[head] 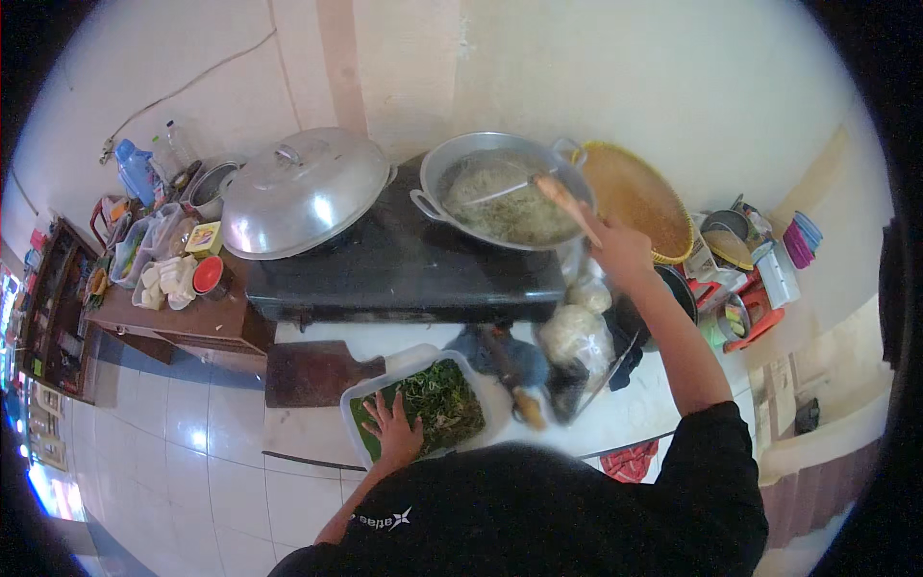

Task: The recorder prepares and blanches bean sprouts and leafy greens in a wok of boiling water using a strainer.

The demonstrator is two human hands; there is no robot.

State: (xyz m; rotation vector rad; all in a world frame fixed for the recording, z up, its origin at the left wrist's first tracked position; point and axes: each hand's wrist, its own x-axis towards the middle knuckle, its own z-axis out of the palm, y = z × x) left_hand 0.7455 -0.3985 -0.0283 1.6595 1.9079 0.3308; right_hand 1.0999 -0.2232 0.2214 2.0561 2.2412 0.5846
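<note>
My right hand [619, 249] grips the wooden handle of a long utensil [566, 202], whose metal part reaches into a large two-handled metal wok [430, 177]. Pale, bubbling contents with green bits fill the wok, which stands on the right part of a black stove [404, 278]. My left hand [396, 433] lies with spread fingers on the left side of a white plastic tub [472, 371]. Inside the tub are chopped green leaves [440, 404] and a green leaf lining. Whether the left fingers pinch any leaves is not clear.
A domed metal lid [306, 195] covers the stove's left side. A dark cutting board [310, 373] lies left of the tub. Bags of pale food [577, 335] stand to its right. A yellow-rimmed woven tray [638, 202] leans beside the wok. A brown cabinet [173, 317] stands at left.
</note>
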